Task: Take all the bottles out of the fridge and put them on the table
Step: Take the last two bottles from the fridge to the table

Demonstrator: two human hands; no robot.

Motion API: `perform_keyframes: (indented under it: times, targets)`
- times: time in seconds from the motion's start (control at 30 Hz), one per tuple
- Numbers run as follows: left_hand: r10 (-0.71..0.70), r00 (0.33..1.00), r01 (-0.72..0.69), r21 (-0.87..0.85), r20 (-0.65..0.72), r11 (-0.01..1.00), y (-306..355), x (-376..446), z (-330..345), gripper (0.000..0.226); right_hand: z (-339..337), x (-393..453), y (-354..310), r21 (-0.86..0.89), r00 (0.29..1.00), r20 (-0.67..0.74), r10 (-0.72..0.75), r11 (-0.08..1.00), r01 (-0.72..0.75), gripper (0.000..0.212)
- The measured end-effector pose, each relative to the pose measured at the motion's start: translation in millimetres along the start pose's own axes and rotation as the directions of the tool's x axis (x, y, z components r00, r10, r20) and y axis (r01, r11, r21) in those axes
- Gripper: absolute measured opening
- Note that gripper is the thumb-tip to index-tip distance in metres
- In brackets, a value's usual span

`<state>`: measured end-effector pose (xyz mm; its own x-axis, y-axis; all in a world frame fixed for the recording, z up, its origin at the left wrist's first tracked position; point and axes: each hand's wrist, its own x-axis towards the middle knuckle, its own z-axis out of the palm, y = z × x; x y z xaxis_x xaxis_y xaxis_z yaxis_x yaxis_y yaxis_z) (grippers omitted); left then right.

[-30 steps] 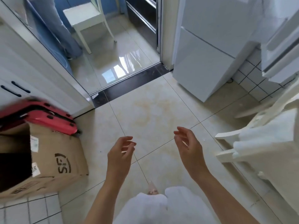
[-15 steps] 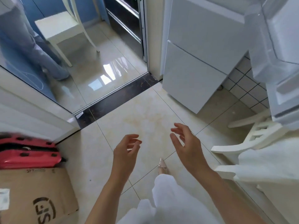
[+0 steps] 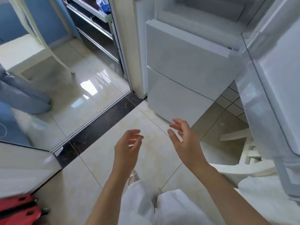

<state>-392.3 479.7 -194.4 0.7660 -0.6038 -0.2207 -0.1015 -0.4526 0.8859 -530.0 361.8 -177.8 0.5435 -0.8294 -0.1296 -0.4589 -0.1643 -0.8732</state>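
While door hangs open, white fridge [image 3: 186, 65] gleams.

Readable text: none.
Fridge [image 3: 186, 65]: plain white fronts, no brand or label to be seen.
Fridge door [image 3: 272, 88]: no sticker or lettering that can be read.
Blue pack [image 3: 103, 4] on the shelf: some print, too blurred to read.
Red case [image 3: 17, 210]: no marks legible.
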Motion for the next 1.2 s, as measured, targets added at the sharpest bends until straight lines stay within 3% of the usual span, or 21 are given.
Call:
perform_keyframes:
  times: [0.3, 0.7, 1.03, 1.2]
  targets:
    - [0.108, 0.967, -0.125, 0.059, 0.229, 0.990, 42.1, 162.0, 1.6, 0.023, 11.3, 114.6, -22.2, 0.059, 0.972, -0.219, 0.080, 0.996, -0.069, 0.038]
    - [0.357, 0.825, -0.368, -0.064, 0.437, 0.928, 152.0, 343.7, 27.9, 0.025, -3.4, 254.9, -88.4, 0.110, 0.860, -0.502, 0.092, 0.993, -0.042, 0.037]
    - [0.580, 0.713, -0.547, -0.205, 0.394, 0.812, 282.5, 441.5, 111.4, 0.023, -92.9, 383.7, -121.3, 0.072, 0.725, -0.689, 0.014, 0.996, 0.050, 0.038]
    - [0.639, 0.725, -0.581, -0.271, 0.256, 0.768, 356.6, 477.1, 158.5, 0.021, -157.3, 456.5, -143.5, 0.068, 0.616, -0.787, -0.010, 0.992, 0.103, 0.039]
